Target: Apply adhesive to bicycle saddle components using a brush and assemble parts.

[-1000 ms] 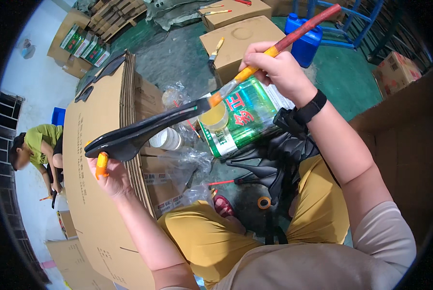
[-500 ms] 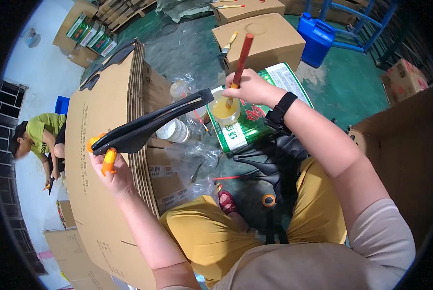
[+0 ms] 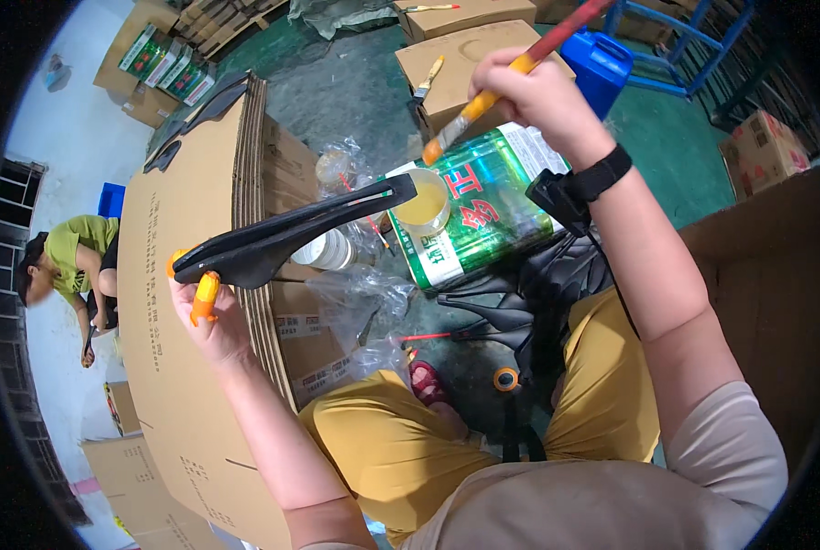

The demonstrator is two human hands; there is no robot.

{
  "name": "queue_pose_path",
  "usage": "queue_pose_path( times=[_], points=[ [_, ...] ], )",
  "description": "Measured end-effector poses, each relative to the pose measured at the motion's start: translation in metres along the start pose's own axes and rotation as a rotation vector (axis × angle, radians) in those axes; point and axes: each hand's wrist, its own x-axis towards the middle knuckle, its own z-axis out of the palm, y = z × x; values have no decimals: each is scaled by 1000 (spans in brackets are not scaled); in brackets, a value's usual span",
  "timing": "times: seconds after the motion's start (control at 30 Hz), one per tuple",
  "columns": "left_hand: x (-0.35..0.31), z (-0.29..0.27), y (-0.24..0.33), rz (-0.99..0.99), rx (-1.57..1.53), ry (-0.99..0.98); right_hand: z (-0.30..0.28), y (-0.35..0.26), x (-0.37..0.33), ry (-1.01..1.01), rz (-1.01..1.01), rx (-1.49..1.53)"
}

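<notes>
A green-painted concrete floor (image 3: 337,92) carries everything here, cluttered with cartons and plastic bags. Largest is the stack of flattened cardboard (image 3: 181,302) at nine o'clock, standing on edge beside the knees. At the centre lies a green tin can (image 3: 483,215) on its side, a cup of yellowish glue (image 3: 422,203) touching it at its ten o'clock. The left hand (image 3: 210,321) is clenched around the orange-tipped end of a long black moulded part (image 3: 291,236), held level above the cardboard. The right hand (image 3: 543,96), at one o'clock, pinches a red-handled brush (image 3: 492,92), bristles pointing down over the cup. A loaded brush could drip on the can or trousers; the cup, crowded by the can, might tip.
</notes>
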Motion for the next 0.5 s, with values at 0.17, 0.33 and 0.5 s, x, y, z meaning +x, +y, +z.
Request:
queue_pose_path(
  times=[0.17,0.33,0.5],
  points=[
    [2,13,-3,-37,-45,-21,6,-31,-17,-59,-113,192],
    [2,24,-4,-80,-32,7,24,-36,-26,-159,-147,170],
    [4,21,-3,-62,-24,9,12,-25,-22,-104,-290,-71]
  ],
)
